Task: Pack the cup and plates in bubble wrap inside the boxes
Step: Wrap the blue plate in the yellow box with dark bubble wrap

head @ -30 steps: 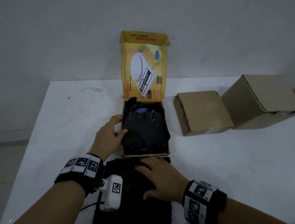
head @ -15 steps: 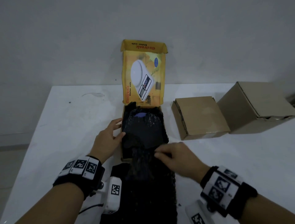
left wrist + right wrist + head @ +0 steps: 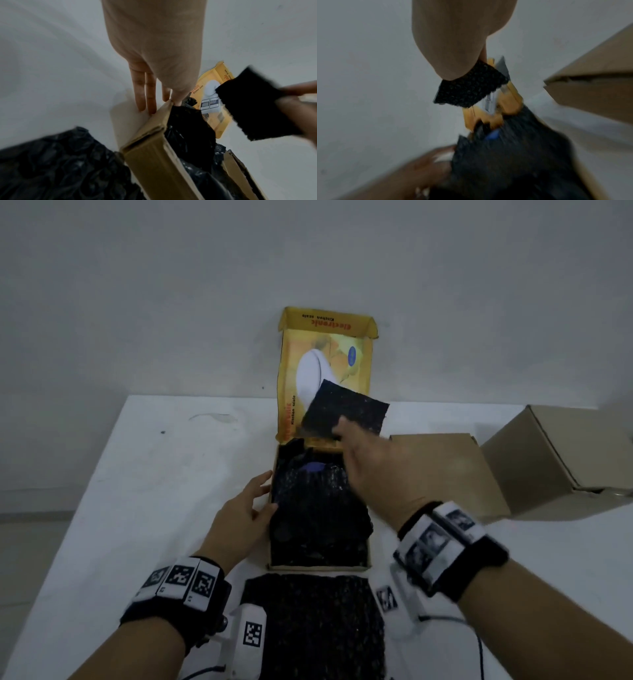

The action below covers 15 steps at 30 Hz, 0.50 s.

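Note:
An open yellow kitchen-scale box (image 3: 286,566) sits mid-table, lid (image 3: 325,361) upright, filled with black bubble wrap (image 3: 318,518); a bit of blue (image 3: 315,466) peeks out at its far end. My left hand (image 3: 246,508) rests with straight fingers against the box's left wall (image 3: 145,152), thumb at the rim. My right hand (image 3: 373,470) pinches a small black square pad (image 3: 346,414) and holds it above the box's far end. That pad (image 3: 471,89) also shows in the right wrist view. A black bubble wrap sheet (image 3: 315,628) lies in front of the box.
Two closed brown cardboard boxes stand at the right: a flat one (image 3: 442,470) beside the yellow box, and a taller one (image 3: 561,457) further right. The white table (image 3: 154,491) ends at a grey wall behind. Its left edge is close.
My right hand has lifted from the near sheet with the black pad pinched in it and carried it forward above the box's far end. The left hand has stayed on the box wall.

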{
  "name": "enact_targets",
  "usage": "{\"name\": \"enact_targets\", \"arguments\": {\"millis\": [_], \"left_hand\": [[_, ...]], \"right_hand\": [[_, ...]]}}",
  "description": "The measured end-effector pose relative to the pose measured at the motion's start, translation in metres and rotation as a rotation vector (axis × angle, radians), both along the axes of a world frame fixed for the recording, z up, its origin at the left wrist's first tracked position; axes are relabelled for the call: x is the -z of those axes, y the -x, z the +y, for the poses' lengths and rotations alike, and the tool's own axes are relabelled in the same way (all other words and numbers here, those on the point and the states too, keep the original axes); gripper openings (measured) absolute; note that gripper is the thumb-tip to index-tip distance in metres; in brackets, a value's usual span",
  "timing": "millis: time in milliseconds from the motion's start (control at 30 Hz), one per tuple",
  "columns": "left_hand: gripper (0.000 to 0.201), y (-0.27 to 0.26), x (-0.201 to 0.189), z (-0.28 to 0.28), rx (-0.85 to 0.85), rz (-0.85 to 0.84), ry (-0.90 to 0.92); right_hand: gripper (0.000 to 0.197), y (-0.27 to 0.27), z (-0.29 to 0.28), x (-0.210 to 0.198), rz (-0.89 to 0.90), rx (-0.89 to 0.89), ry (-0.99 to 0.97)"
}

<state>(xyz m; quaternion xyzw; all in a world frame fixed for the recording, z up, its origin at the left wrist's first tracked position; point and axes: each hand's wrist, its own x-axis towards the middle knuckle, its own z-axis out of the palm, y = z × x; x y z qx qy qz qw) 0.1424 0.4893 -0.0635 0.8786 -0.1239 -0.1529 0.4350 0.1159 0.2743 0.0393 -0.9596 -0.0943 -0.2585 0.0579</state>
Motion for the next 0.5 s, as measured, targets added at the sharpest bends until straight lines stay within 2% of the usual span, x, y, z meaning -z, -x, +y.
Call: {"name": "enact_targets", "arguments": {"millis": [100, 167, 233, 300, 367, 433, 500], "left_hand": [[0.055, -0.002, 0.001, 0.002, 0.027, -0.023, 0.022], [0.057, -0.004, 0.001, 0.003, 0.042, -0.035, 0.052], [0.061, -0.004, 0.000, 0.003, 0.055, -0.036, 0.073], [0.066, -0.005, 0.001, 0.003, 0.062, -0.046, 0.076], [0.067, -0.006, 0.002, 0.002, 0.062, -0.056, 0.061], [0.064, -0.007, 0.006, 0.002, 0.058, -0.060, 0.055], [0.065, -0.008, 0.009, 0.003, 0.056, -0.074, 0.067]], "right_hand": [[0.032, 0.015, 0.001, 0.049, 0.297, -0.096, 0.186], [0.030, 0.018, -0.003, 0.062, 0.555, -0.171, 0.114], [0.044, 0.018, -0.009, 0.066, 0.720, -0.257, -0.063], [0.061, 0.012, -0.010, 0.065, 0.667, -0.247, -0.173], [0.065, -0.002, -0.008, 0.065, 0.544, -0.096, -0.191], [0.075, -0.015, -0.003, 0.067, 0.638, 0.064, -0.187], [0.093, -0.024, 0.001, 0.075, 0.831, 0.079, -0.098]]}}
